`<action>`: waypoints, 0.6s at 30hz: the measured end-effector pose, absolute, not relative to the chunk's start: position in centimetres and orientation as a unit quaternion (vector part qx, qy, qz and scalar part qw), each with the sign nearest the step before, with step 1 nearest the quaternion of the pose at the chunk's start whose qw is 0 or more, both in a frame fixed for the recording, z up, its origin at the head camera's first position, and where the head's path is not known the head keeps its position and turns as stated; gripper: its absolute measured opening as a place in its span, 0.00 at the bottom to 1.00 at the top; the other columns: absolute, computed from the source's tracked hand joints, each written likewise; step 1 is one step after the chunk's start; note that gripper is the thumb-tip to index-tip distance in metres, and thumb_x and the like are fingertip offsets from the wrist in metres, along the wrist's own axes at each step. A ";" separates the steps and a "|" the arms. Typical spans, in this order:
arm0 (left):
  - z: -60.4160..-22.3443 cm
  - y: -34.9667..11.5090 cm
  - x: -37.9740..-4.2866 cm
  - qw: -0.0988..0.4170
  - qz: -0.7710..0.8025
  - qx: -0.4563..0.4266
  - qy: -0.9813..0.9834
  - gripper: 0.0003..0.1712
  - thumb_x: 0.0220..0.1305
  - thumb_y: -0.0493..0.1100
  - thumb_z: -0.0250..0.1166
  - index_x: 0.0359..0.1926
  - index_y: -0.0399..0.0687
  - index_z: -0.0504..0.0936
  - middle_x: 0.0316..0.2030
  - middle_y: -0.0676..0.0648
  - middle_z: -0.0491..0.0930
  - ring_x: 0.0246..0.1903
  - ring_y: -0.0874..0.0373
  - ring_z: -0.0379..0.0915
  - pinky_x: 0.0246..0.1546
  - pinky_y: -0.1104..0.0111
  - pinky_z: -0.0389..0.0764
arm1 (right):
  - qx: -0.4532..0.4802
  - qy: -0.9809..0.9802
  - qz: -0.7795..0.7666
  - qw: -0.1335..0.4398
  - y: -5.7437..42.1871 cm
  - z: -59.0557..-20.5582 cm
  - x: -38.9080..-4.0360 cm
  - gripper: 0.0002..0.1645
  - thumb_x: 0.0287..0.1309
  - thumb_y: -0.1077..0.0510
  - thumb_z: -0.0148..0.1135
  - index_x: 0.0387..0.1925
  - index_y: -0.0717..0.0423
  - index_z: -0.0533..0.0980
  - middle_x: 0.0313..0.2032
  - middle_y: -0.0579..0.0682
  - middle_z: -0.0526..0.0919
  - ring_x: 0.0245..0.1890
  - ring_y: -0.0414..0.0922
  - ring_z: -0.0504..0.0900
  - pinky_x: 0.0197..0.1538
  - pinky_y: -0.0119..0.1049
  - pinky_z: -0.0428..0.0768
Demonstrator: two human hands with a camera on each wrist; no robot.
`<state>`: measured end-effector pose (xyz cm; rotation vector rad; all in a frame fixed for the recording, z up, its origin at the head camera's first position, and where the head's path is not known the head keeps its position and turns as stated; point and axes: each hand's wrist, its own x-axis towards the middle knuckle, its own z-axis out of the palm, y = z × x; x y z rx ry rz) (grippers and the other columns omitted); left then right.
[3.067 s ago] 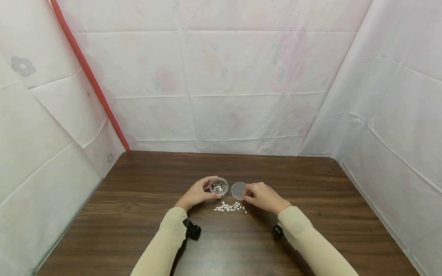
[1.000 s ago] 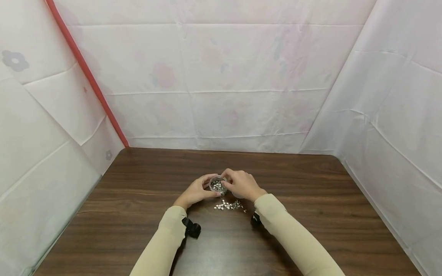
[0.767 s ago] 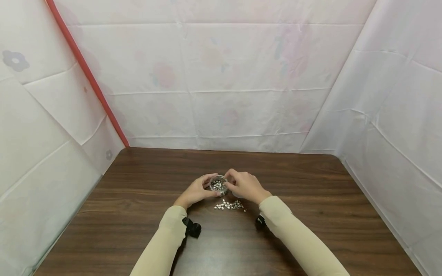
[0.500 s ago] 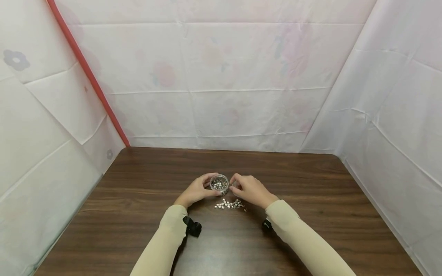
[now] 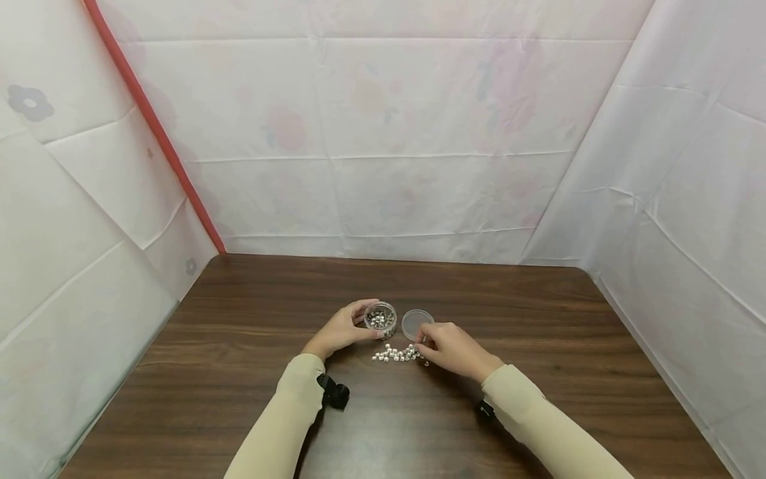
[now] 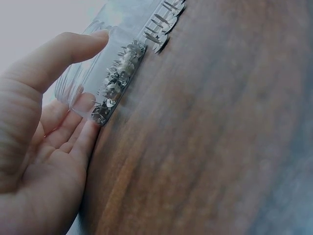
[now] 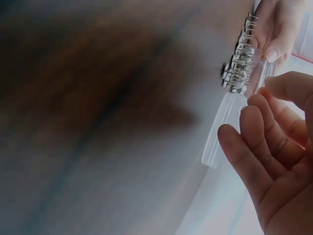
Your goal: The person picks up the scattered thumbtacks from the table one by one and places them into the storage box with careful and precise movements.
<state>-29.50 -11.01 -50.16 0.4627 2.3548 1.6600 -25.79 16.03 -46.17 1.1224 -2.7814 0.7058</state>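
Note:
A round clear plastic jar (image 5: 380,320), uncovered and partly filled with silver thumbtacks (image 6: 117,73), stands on the table. My left hand (image 5: 344,329) grips its side, thumb in front and fingers behind. In front of the jar lies a loose pile of thumbtacks (image 5: 395,354), pins pointing up. My right hand (image 5: 451,346) is at the right end of this pile, thumb and forefinger bent close together; no tack shows between them. Behind that hand the clear round lid (image 5: 415,322) lies flat, just right of the jar.
The dark wooden table (image 5: 269,293) extends around both hands. White patterned sheets (image 5: 383,133) hang behind it and along both sides. A red strip (image 5: 155,126) runs down the back left corner.
My right hand was over the jar's opening a second ago; it has drawn back right and toward me to the loose thumbtacks, uncovering the lid. The left hand keeps its hold on the jar.

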 end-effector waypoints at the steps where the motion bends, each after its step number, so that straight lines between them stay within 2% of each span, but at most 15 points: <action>1: -50.1 -11.0 -29.5 0.114 0.564 0.158 0.802 0.45 0.46 0.50 0.75 0.66 0.57 0.65 0.65 0.51 0.63 0.63 0.52 0.55 0.65 0.49 0.61 | 0.365 -0.902 0.227 0.031 16.2 -46.2 -25.6 0.03 0.59 0.55 0.60 0.30 0.44 0.75 0.23 0.34 0.76 0.22 0.29 0.72 0.25 0.28 0.77; 8: -47.4 -10.9 -28.1 0.130 0.559 0.172 0.800 0.44 0.51 0.45 0.72 0.68 0.46 0.62 0.65 0.42 0.62 0.63 0.47 0.56 0.63 0.48 0.64 | 0.369 -0.904 0.217 0.006 16.8 -46.1 -24.6 0.02 0.59 0.54 0.62 0.31 0.44 0.76 0.23 0.34 0.74 0.22 0.30 0.70 0.24 0.27 0.75; 18: -47.0 -10.9 -27.8 0.130 0.560 0.178 0.799 0.45 0.50 0.46 0.72 0.68 0.46 0.62 0.65 0.40 0.62 0.63 0.47 0.57 0.63 0.50 0.64 | 0.383 -0.903 0.195 -0.005 17.2 -46.7 -24.6 0.03 0.56 0.55 0.64 0.31 0.45 0.76 0.22 0.34 0.73 0.22 0.30 0.69 0.24 0.27 0.74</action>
